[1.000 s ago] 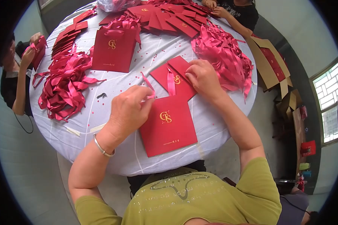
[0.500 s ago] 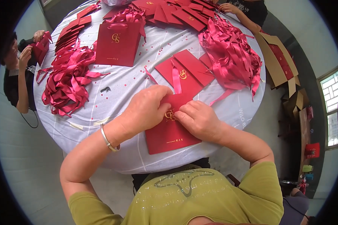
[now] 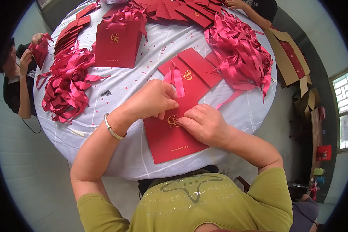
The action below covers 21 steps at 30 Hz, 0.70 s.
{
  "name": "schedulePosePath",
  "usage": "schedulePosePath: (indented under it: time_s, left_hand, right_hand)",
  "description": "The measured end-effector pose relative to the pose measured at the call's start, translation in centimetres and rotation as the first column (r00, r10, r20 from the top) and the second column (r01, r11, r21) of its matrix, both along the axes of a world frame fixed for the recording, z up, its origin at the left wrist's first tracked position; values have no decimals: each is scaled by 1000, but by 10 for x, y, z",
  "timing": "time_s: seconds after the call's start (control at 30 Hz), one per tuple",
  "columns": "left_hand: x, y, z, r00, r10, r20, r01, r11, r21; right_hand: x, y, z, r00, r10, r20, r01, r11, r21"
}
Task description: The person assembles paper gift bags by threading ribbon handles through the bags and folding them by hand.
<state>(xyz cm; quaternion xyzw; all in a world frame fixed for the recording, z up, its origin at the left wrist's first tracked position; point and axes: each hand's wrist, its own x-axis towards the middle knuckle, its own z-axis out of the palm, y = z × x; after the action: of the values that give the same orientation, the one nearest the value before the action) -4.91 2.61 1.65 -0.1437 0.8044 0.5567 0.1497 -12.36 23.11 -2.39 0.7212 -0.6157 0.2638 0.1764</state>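
Note:
A flat red paper bag (image 3: 174,143) with gold print lies in front of me at the near table edge. My right hand (image 3: 205,124) is closed on its upper right part, thumb and fingers pressed to the paper. My left hand (image 3: 154,99) pinches at the bag's top; a pink ribbon (image 3: 178,79) loops from the bag up and back behind its fingers. The fingertips hide the ribbon's end and any holes. More flat red bags (image 3: 199,69) lie just beyond, partly under the ribbon.
Heaps of pink ribbons lie left (image 3: 67,83) and right (image 3: 239,54) on the round white-covered table (image 3: 123,154). A red bag (image 3: 115,44) stands at the back left, near piles of bags. Two people work across the table. An open carton (image 3: 286,58) is at the right.
The loose ribbon end that lay left of the strand has been drawn into a loop toward my left hand, which has shifted slightly. My right hand stays on the bag.

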Motion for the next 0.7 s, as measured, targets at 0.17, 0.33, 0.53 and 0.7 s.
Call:
schedulePosePath:
  time_s: [0.17, 0.33, 0.53, 0.7]
  left_hand:
    - [2, 2, -13, 997, 63, -36, -61, 997, 46]
    - [2, 2, -11, 996, 89, 0, -89, 991, 102]
    - [1, 0, -11, 995, 92, 49, -98, 986, 136]
    - [0, 2, -11, 996, 83, 23, -85, 986, 146]
  right_hand:
    - [-5, -5, 4, 921, -24, 389, 38, 999, -29]
    - [-8, -6, 8, 836, -141, 531, 159, 987, 11]
    - [-8, -9, 10, 857, -177, 484, 192, 981, 19]
    - [-8, -8, 11, 873, -202, 443, 222, 975, 6]
